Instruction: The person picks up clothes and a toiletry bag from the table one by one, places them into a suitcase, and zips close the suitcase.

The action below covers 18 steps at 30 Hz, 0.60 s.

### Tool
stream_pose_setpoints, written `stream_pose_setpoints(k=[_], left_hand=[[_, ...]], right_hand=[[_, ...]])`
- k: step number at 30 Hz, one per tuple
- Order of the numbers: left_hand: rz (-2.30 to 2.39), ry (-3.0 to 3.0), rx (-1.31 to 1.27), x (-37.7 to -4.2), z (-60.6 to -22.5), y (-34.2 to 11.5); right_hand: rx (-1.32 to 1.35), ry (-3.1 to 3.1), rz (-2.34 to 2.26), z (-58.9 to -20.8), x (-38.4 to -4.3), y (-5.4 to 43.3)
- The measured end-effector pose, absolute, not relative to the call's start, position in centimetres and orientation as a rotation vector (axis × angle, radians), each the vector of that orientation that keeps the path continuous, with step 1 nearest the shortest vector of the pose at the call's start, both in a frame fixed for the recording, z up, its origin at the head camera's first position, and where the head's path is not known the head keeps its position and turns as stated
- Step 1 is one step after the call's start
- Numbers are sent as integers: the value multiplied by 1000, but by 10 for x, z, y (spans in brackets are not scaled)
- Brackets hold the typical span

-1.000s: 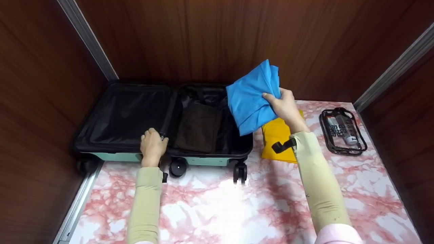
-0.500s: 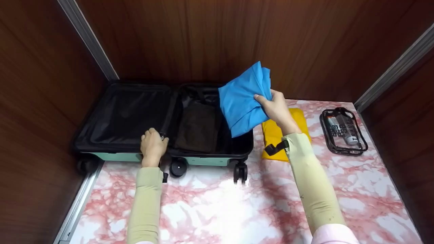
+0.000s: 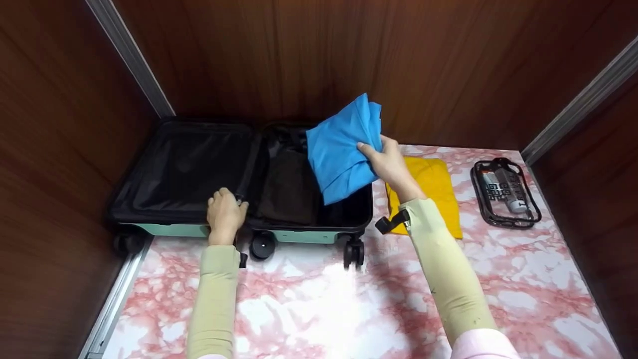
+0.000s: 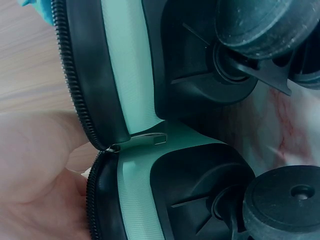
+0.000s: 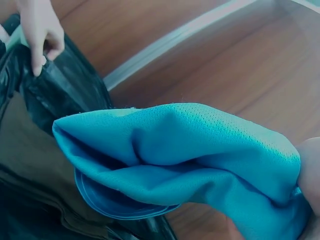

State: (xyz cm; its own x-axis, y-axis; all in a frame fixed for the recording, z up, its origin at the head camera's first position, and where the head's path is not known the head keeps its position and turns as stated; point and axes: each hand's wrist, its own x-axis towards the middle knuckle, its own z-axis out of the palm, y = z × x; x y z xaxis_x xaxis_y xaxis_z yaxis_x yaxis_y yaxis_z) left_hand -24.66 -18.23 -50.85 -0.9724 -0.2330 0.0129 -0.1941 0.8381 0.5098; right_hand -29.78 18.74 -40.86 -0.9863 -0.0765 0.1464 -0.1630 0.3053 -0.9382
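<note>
An open mint-green suitcase (image 3: 199,169) with black lining lies spread at the back wall. My left hand (image 3: 225,215) grips its edge where the two halves meet; the left wrist view shows the zipper (image 4: 75,95) beside that hand. My right hand (image 3: 391,162) pinches a folded blue garment (image 3: 341,149), thumb on top, at its right side. The garment hangs over the suitcase's right half and hides part of it. Its perforated fabric and loose folds (image 5: 180,145) show in the right wrist view. Folded dark brown cloth (image 3: 288,192) lies inside the right half.
Folded yellow cloth (image 3: 436,187) lies on the pink-and-white marbled floor (image 3: 319,309), right of the suitcase. Farther right is a clear black-edged travel pouch (image 3: 506,194) with bottles inside. Brown wood-look walls (image 3: 279,55) enclose the back and sides. Suitcase wheels (image 3: 354,253) stick out toward me.
My right hand has carried the blue garment left and slightly down, farther over the suitcase's right half, and more of the yellow cloth shows. My left hand has stayed in place.
</note>
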Motion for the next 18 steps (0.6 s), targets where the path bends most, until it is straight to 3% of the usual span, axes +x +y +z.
stream_pose_setpoints(k=[18], left_hand=[[-793, -2949, 351, -247, -507, -182]], right_hand=[[233, -2482, 1800, -431, -291, 142]])
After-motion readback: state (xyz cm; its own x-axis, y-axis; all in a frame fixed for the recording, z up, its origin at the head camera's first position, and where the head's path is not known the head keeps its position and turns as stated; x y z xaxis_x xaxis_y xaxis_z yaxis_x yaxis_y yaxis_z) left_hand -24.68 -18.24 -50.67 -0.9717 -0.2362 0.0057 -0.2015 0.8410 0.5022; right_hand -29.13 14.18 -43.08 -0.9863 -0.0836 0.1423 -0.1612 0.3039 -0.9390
